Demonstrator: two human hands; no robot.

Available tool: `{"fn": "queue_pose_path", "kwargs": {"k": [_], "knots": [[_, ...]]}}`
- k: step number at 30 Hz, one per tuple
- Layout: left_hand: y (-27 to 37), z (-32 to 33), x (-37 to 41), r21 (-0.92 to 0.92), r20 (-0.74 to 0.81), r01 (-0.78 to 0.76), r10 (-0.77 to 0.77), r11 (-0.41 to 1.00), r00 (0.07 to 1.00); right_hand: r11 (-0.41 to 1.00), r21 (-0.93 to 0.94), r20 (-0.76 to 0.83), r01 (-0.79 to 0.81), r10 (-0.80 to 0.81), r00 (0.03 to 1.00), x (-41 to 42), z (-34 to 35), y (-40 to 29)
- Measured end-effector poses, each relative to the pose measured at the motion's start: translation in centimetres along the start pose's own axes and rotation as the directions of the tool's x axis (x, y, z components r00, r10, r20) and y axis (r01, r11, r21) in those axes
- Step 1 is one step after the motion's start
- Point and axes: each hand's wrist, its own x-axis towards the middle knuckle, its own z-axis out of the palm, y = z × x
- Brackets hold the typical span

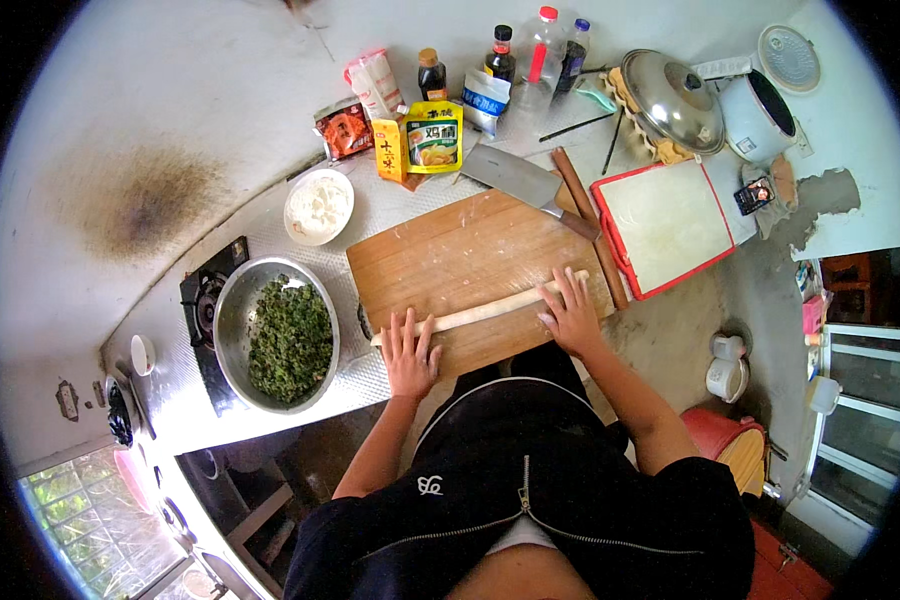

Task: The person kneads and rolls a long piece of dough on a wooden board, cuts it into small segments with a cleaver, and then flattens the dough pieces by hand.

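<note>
A long, thin rope of pale dough [487,309] lies slantwise across the wooden cutting board [427,255]. Flat on its left end rests my left hand [406,358], fingers spread and pointing away from me. My right hand [572,315] lies palm down on the rope near its right end, fingers also apart. Neither hand grips the dough; the palms hide what they press on. Beyond my right hand, a cleaver [521,180] lies across the board's far right corner. A wooden rolling pin [589,225] runs along the board's right side.
Left of the board, a metal basin [225,337] holds chopped green filling beside a gas stove [206,300]. A bowl of flour [319,206] stands behind. Seasoning packets [435,139] and bottles [499,56] line the wall. A red-rimmed white board [667,225] and a lidded pan [671,101] are at right.
</note>
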Motion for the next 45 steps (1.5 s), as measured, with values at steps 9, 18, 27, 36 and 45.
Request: {"fn": "queue_pose_path", "kwargs": {"k": [9,18,27,36,45], "knots": [[6.7,3.3,4.4,-0.065,0.131,-0.188,0.195,0.98,0.972,0.974,0.146,0.097,0.172,-0.188,0.977,3.8,2.3,-7.8],[3.6,4.5,17.4,0.091,-0.043,0.021,-0.017,0.996,0.999,1.0,0.008,-0.058,0.006,-0.005,0.998,17.4,6.0,-5.4],[1.5,4.8,20.2,0.047,-0.136,0.104,-0.096,0.993,0.986,0.999,0.012,-0.159,-0.034,0.036,0.987,21.0,7.5,-3.9],[5.3,3.4,12.0,0.073,0.013,-0.042,0.041,0.996,0.999,0.997,-0.011,-0.025,0.074,-0.074,0.997,12.3,4.1,-6.1],[5.9,2.3,2.7,-0.071,0.075,-0.232,0.237,0.97,0.969,0.989,-0.052,0.115,0.142,-0.135,0.984,2.9,2.6,-7.2]]}}
